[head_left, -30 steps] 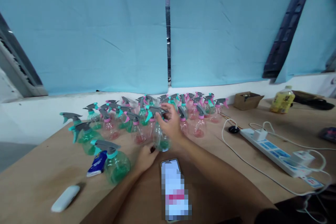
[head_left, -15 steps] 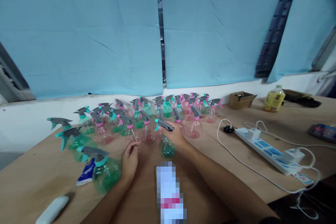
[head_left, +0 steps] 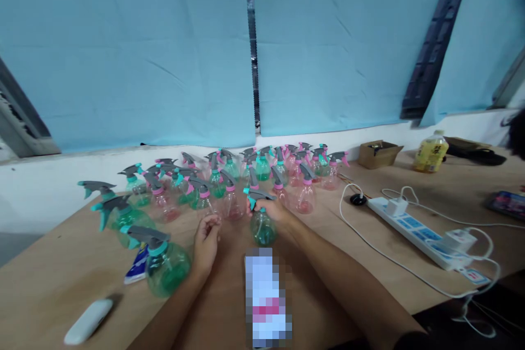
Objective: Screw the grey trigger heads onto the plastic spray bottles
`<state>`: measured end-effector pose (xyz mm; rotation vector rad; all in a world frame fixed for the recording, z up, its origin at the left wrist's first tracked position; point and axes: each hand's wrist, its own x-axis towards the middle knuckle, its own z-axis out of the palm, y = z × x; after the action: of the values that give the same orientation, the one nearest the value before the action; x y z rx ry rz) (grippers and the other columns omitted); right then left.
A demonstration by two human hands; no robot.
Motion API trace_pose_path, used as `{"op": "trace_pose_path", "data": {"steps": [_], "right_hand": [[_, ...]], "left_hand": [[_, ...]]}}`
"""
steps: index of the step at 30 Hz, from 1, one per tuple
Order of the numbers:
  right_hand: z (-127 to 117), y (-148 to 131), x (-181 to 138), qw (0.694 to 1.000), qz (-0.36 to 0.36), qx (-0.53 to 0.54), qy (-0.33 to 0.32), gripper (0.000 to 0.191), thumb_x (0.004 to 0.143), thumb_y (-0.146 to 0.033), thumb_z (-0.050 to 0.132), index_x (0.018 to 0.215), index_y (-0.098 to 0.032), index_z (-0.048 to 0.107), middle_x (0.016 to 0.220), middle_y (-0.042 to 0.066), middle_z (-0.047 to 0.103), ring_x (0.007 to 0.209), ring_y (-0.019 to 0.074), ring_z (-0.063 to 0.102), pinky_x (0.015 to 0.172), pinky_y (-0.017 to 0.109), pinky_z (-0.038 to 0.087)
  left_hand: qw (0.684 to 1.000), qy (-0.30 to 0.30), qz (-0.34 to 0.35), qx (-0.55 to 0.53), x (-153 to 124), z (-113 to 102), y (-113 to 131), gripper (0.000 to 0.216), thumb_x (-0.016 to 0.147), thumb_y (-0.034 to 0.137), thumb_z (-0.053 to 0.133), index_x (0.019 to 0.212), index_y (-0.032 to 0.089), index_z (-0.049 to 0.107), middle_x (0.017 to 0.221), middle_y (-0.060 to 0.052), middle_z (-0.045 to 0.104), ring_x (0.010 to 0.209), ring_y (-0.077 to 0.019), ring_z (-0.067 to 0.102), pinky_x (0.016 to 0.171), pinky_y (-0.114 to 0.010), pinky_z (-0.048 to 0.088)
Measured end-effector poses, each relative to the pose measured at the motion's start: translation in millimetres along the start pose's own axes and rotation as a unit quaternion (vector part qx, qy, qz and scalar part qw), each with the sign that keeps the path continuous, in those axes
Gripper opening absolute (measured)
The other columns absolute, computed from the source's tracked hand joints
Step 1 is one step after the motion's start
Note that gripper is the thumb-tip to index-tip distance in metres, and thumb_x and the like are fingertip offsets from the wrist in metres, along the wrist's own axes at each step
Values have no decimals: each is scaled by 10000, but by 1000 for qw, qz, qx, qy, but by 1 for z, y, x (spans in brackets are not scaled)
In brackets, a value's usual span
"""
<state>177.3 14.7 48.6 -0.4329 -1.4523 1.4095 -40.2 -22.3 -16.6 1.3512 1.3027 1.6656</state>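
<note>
My right hand [head_left: 275, 209] is wrapped round the neck of a green spray bottle [head_left: 263, 228], just under its grey and turquoise trigger head. The bottle stands upright, its nozzle pointing left. My left hand [head_left: 207, 240] rests closed on the table, its fingers loosely curled with nothing visible in them. Just behind it is a pink spray bottle [head_left: 205, 205]. A larger-looking green spray bottle [head_left: 169, 270] stands beside my left forearm. In front of the held bottle lies a phone-shaped thing [head_left: 266, 290], blurred out by pixelation.
Several pink and green spray bottles [head_left: 262, 167] crowd the back of the table. To the left are a blue packet [head_left: 138, 265] and a white case [head_left: 88, 321]. On the right lie a power strip [head_left: 418, 236] with cables, a cardboard box [head_left: 379, 154] and a yellow-labelled bottle [head_left: 430, 152].
My right fingers have closed round the front of the green bottle's neck, and its trigger head sits more level. My left hand has curled slightly more. The view has shifted a little.
</note>
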Motion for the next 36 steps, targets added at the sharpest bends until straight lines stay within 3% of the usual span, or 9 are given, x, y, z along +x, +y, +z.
{"op": "trace_pose_path", "data": {"steps": [6,8,13,19,36], "right_hand": [[-3,-4,1,997,-16,-45,-54,228,598,-179,498,741,-174,675,634,9,634,582,147,581,600,260,441],[-3,-3,1,998,-24,-44,-48,230,598,-176,497,741,-172,677,640,10,638,571,142,579,600,259,441],[-1,-1,0,1000,-20,-13,0,245,586,-192,498,747,-165,681,686,30,662,574,154,594,570,261,442],[0,-4,-1,998,-7,-65,-10,263,591,-244,508,762,-193,701,656,23,660,630,178,609,600,277,465],[1,-6,-1,998,-18,-66,-14,242,632,-243,525,758,-165,717,662,27,669,624,168,610,567,260,447]], "left_hand": [[982,-172,-50,52,-3,0,11,306,777,463,633,927,197,645,645,36,554,548,-114,482,517,-215,364],[975,-202,-52,75,-4,-1,15,326,781,493,627,890,189,670,640,31,567,540,-111,482,535,-222,366],[972,-213,-48,87,-4,-3,16,353,795,521,612,895,190,680,659,24,573,558,-119,491,551,-227,366],[967,-231,-41,97,-4,-3,14,345,819,516,598,904,192,681,659,25,567,558,-123,492,553,-231,364],[964,-243,-43,98,-6,-2,15,352,807,518,598,900,191,690,664,13,587,574,-132,495,558,-235,372]]}}
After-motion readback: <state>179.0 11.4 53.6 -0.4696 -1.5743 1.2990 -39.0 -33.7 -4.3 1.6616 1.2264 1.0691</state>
